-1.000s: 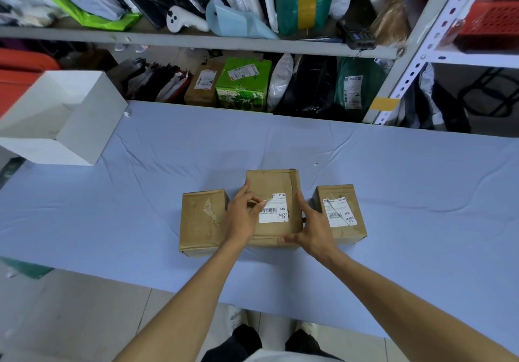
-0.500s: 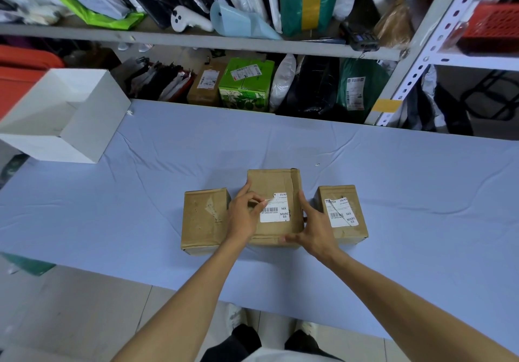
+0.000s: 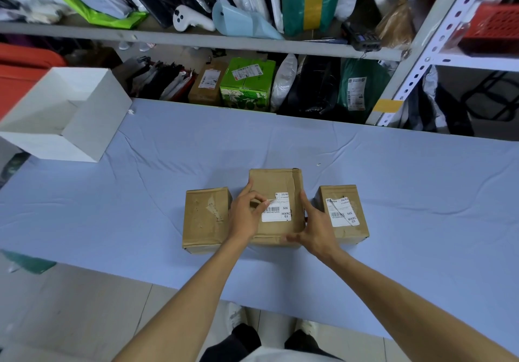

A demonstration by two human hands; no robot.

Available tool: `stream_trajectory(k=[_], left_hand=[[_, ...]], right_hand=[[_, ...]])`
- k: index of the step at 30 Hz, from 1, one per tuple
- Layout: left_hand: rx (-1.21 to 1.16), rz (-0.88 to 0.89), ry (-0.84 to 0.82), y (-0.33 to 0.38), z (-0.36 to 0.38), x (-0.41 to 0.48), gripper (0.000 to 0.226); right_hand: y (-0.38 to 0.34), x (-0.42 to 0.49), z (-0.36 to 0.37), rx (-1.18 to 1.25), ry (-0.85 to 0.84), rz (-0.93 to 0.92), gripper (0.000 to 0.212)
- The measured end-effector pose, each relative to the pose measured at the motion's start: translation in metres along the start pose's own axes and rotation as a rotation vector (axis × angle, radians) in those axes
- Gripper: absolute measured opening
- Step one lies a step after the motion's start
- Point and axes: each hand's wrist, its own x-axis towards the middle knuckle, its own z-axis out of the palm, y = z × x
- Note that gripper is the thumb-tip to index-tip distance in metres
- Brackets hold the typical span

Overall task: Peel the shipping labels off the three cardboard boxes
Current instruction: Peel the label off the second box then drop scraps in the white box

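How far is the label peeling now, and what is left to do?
Done: the left box shows only torn residue, no label. In hand: the left hand pinches a lifted corner of the middle label; the right hand rests against the middle box. Left: the right label is on the right box, unpeeled.

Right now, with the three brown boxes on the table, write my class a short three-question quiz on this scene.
1. True or false: the left brown cardboard box bears a white label.
2. The left hand pinches: A) the white shipping label on the middle brown cardboard box; B) the white open carton; C) the right box.
3. How many boxes show white labels?
Key: 1 false; 2 A; 3 two.
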Motion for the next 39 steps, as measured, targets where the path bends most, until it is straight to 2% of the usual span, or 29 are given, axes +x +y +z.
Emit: stream_trajectory(k=[26, 39], left_hand=[[-0.063, -0.039, -0.042, -0.002, 0.0032, 0.0012, 0.01], [-0.055, 0.047, -0.043, -0.0004, -0.0003, -0.0014, 0.009]], right_hand=[[-0.0021, -0.0022, 0.0018, -0.002, 0.01, -0.005, 0.13], [-0.0012, -0.0024, 0.002, 0.009, 0.014, -0.005, 0.132]])
